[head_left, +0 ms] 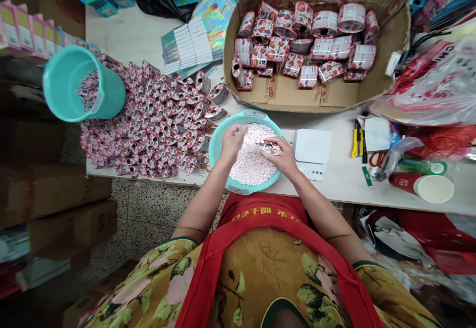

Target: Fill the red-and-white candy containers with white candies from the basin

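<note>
A turquoise basin (pixel 216 142) full of small pale pink tablets (pixel 256 167) stands at the table's front edge. My right hand (pixel 283 157) is closed around a small printed candy container (pixel 269 147), tilted above the tablets, with a few white pieces at its left end. Over the basin's left side, my left hand (pixel 233 142) is curled with its fingers pressed together. What it holds, if anything, is hidden. Many matching containers (pixel 159 120) stand packed together left of the basin, with dark holes in several of their tops.
Behind the basin sits a cardboard box (pixel 316 101) with several printed containers. A white scale (pixel 312 147) lies right of the basin. A turquoise bucket (pixel 113 92) rests among the containers at left. Farther right are a yellow cutter (pixel 355 139) and a paper cup (pixel 433 188).
</note>
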`<move>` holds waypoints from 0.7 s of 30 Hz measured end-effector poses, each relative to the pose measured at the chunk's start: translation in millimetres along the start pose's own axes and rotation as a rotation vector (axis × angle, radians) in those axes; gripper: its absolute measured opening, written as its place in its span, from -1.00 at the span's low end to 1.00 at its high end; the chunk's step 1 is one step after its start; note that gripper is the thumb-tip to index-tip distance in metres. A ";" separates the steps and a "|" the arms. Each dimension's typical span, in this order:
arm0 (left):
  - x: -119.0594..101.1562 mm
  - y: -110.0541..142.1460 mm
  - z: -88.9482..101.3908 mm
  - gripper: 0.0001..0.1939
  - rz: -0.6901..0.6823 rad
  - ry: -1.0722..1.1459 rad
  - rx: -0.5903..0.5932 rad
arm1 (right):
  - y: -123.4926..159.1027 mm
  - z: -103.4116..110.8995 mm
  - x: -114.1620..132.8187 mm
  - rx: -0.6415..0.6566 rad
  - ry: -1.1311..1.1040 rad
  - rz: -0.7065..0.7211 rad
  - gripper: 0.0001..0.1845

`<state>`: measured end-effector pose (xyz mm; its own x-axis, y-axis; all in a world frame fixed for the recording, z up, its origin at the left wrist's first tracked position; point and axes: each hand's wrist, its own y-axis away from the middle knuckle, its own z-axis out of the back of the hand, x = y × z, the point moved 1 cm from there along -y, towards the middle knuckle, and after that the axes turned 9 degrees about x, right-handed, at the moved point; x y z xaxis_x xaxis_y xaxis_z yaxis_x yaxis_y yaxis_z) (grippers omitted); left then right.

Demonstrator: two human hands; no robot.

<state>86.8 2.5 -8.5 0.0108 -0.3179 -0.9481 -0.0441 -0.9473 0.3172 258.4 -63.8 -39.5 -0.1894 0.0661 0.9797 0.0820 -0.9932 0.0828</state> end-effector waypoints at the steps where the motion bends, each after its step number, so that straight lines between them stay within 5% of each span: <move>1: 6.8 1.0 -0.6 -0.74 -0.001 -0.119 0.074 | 0.1 1.3 -1.4 0.001 0.012 -0.018 -0.60; 7: 30.4 9.4 -10.3 -0.88 -0.064 -0.401 0.433 | 0.9 -1.6 -7.4 0.029 0.079 -0.123 -0.60; 11: 40.0 2.4 7.5 -0.88 -0.112 -0.547 0.311 | 13.8 13.7 -6.2 -0.017 -0.004 -0.200 -0.55; 15: 63.4 -15.3 28.4 -0.84 -0.032 -0.904 0.258 | 32.6 53.1 -21.1 -0.230 -0.052 -0.181 -0.48; 21: 101.0 -30.5 -9.0 -0.55 -0.074 -1.153 0.222 | 47.3 101.1 -82.7 -0.517 0.184 -0.252 -0.41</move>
<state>98.3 -1.0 -113.7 -0.8845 0.0688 -0.4614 -0.2561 -0.8983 0.3571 376.9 -106.5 -98.1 -0.3114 0.3339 0.8897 -0.4653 -0.8699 0.1636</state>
